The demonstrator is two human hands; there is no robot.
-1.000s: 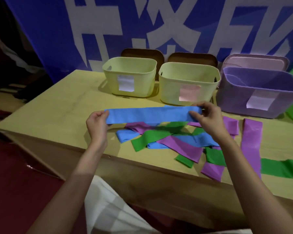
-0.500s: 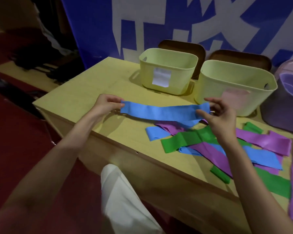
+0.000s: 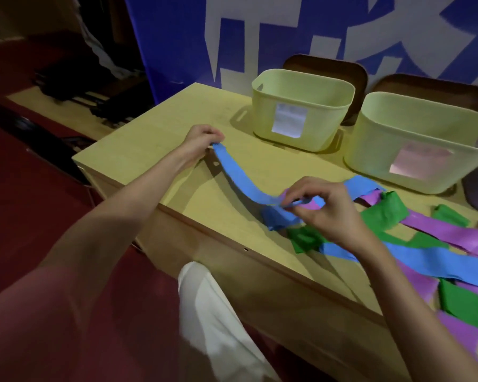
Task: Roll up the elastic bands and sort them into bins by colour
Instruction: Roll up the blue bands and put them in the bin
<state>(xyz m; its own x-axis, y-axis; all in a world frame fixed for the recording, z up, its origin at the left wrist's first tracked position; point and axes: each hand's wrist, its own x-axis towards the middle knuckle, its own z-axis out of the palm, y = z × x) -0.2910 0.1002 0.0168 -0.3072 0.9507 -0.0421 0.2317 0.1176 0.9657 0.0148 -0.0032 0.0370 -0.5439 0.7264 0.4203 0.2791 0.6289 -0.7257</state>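
Blue band (image 3: 240, 177) mid-frame, pinched by left hand (image 3: 200, 142) and right hand (image 3: 323, 208); rolling is about to begin; next, curl the right end inward.

We see a pale wooden worktop (image 3: 155, 150). Two yellow-green bins (image 3: 301, 111) (image 3: 414, 144) stand at twelve to one o'clock; a tangle of blue, green and purple bands (image 3: 425, 252) lies at three to four o'clock.

Blue band (image 3: 239, 177) sagging, unrolled, above table
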